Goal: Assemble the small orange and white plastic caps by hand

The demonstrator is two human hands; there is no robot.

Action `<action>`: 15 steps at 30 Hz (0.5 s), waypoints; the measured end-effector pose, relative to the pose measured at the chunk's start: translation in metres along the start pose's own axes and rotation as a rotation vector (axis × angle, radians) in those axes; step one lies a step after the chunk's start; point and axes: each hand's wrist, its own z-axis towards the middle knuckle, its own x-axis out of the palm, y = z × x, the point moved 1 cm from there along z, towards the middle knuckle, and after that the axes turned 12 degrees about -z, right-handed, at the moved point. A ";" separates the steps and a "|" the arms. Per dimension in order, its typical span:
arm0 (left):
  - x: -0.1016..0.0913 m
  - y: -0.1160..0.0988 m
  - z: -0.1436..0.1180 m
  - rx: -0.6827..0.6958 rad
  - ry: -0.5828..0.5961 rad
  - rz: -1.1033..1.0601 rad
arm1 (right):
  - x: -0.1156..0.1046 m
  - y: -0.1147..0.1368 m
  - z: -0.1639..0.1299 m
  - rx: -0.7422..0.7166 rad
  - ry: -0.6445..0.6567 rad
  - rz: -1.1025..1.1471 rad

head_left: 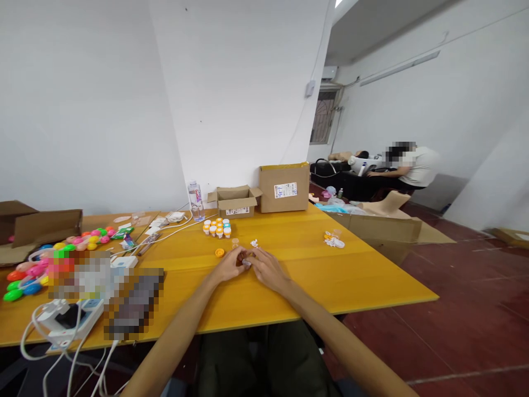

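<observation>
Yellow laminate, the table top (314, 275), lies under both my hands, which meet near its middle. My left hand (230, 267) and my right hand (266, 269) come together fingertip to fingertip, and between them sits a small pale object (247, 263), crinkled and whitish, too small for me to say what it is. The fingers of both hands are curled in around it, pinching it from either side, so that only a sliver shows in the gap where the tips meet. It is held low, just at the table surface; whether it rests on the wood I cannot tell.

Just beyond my left fingertips lies an orange cap (220, 252), apart from the hand. A small open vial (235, 242) stands a little farther off, and beside it a white scrap (254, 243). Farther back is a cluster of small vials (217, 226) with orange and blue caps, in front of an open cardboard box (235, 202). A second, taller cardboard box (284, 188) stands to its right. Bright plastic toys (88, 239) lie well off to my left, and a person (413, 165) sits in the far corner of the room.
</observation>
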 end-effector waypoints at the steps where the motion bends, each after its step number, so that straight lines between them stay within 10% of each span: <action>1: 0.000 0.000 0.000 0.008 0.002 0.007 | 0.000 0.000 0.000 0.002 -0.005 0.001; 15: -0.028 -0.004 -0.007 0.153 -0.014 0.278 | -0.005 0.001 0.003 0.268 0.123 0.126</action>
